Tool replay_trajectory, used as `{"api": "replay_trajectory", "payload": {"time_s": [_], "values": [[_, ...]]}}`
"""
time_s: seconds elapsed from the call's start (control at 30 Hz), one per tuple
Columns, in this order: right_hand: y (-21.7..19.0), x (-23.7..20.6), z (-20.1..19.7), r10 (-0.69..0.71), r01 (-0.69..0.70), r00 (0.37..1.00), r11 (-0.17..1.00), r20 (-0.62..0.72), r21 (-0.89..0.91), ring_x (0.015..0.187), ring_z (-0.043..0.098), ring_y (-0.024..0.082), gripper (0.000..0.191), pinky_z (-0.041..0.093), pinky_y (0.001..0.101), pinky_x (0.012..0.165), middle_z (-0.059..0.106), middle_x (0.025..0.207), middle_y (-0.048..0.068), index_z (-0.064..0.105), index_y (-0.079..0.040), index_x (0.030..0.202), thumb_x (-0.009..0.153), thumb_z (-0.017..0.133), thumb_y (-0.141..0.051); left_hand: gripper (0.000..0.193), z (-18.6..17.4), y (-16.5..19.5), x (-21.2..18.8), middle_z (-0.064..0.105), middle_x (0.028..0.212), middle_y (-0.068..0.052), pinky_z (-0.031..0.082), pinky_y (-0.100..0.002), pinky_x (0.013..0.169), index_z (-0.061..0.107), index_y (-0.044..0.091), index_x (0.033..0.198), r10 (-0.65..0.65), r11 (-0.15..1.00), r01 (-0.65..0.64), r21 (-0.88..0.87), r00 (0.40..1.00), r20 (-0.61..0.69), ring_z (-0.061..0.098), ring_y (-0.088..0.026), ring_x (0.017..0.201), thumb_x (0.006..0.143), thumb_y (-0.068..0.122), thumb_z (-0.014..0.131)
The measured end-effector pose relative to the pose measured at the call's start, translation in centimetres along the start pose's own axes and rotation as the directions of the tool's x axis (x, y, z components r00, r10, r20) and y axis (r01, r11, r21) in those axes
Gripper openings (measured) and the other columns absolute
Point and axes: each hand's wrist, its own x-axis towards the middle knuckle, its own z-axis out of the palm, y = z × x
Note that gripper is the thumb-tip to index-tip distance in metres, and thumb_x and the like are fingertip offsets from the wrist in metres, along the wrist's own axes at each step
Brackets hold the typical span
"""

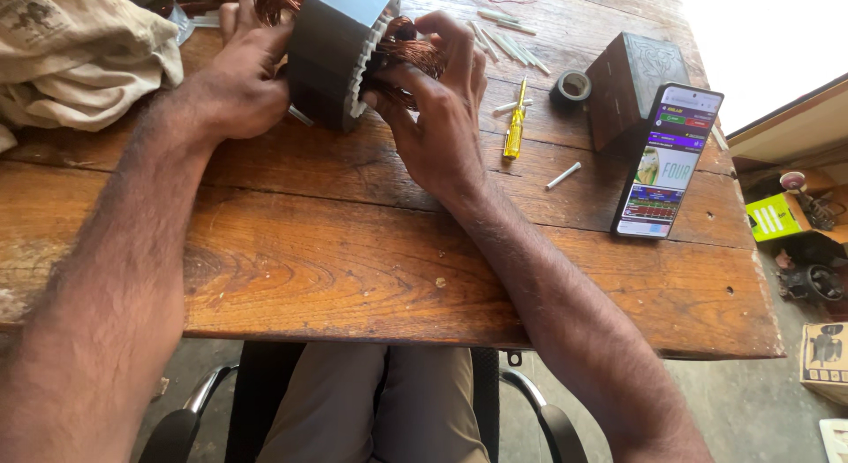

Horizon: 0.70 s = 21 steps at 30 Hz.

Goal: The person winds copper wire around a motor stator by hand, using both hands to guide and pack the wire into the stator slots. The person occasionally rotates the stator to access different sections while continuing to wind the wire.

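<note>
The left hand (237, 79) grips the outer steel wall of a grey motor stator (331, 52) lying on its side on the wooden tabletop (353, 269). The right hand (437, 110) presses its fingers into the copper winding (415, 52) at the stator's open end. Just right of the right hand lies a yellow screwdriver (515, 123); farther right, white sleeves (564, 175), a tape roll (571, 87) and a lit phone (669, 163) leaning on a dark box (629, 79). Left of the left hand lies a beige cloth (75, 56).

We see a worn wooden table (353, 251) carrying a grey stator (331, 52), yellow screwdriver (515, 123), tape roll (571, 87), dark wooden box (629, 83), lit phone (669, 163), white sleeves (508, 43) and crumpled cloth (75, 52).
</note>
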Motion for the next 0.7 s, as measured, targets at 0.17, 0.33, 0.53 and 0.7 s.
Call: {"api": "replay_trajectory", "payload": {"time_s": [0.17, 0.33, 0.53, 0.7], "values": [[0.4, 0.1, 0.2, -0.045, 0.043, 0.999, 0.996, -0.029, -0.081, 0.137, 0.036, 0.031, 0.027, 0.035, 0.0512, 0.115, 0.038, 0.150, 0.014, 0.080, -0.014, 0.112, 0.096, 0.085, -0.035, 0.069, -0.2, 0.0, -0.3, -0.009, 0.175, -0.011, -0.007, -0.064, 0.128, 0.033, 0.034, 0.164, 0.127, 0.988, -0.123, 0.098, 0.991, -0.035, -0.025, -0.029, 0.156, 0.103, 0.013, 0.056], [0.4, 0.1, 0.0, -0.053, 0.049, 0.998, 0.994, -0.045, -0.098, 0.135, 0.036, 0.030, 0.027, 0.034, 0.0510, 0.114, 0.040, 0.147, 0.013, 0.080, -0.015, 0.107, 0.096, 0.085, -0.038, 0.070, 0.0, 0.3, -0.5, -0.012, 0.172, -0.014, -0.002, -0.066, 0.126, 0.035, 0.034, 0.163, 0.048, 0.997, -0.044, 0.063, 0.997, -0.064, -0.023, -0.032, 0.155, 0.101, 0.018, 0.062], [0.4, 0.0, -0.3, -0.056, 0.052, 0.998, 0.992, -0.029, -0.119, 0.134, 0.036, 0.030, 0.029, 0.035, 0.0510, 0.112, 0.040, 0.146, 0.013, 0.080, -0.013, 0.108, 0.098, 0.083, -0.040, 0.083, -0.1, -0.6, -0.3, 0.003, 0.172, -0.019, 0.023, -0.064, 0.123, 0.041, 0.015, 0.160, 0.185, 0.940, -0.130, 0.316, 0.971, -0.151, -0.005, -0.041, 0.157, 0.085, -0.006, 0.068], [0.4, 0.1, -0.5, -0.066, 0.064, 0.998, 0.993, -0.017, -0.103, 0.135, 0.035, 0.030, 0.032, 0.036, 0.0522, 0.114, 0.039, 0.147, 0.014, 0.079, -0.011, 0.109, 0.100, 0.082, -0.041, 0.094, -0.1, -1.5, -0.1, 0.005, 0.173, -0.021, 0.035, -0.063, 0.119, 0.036, 0.017, 0.163, 0.143, 0.882, -0.068, 0.467, 0.981, -0.128, 0.002, -0.042, 0.158, 0.079, -0.010, 0.070]]}}
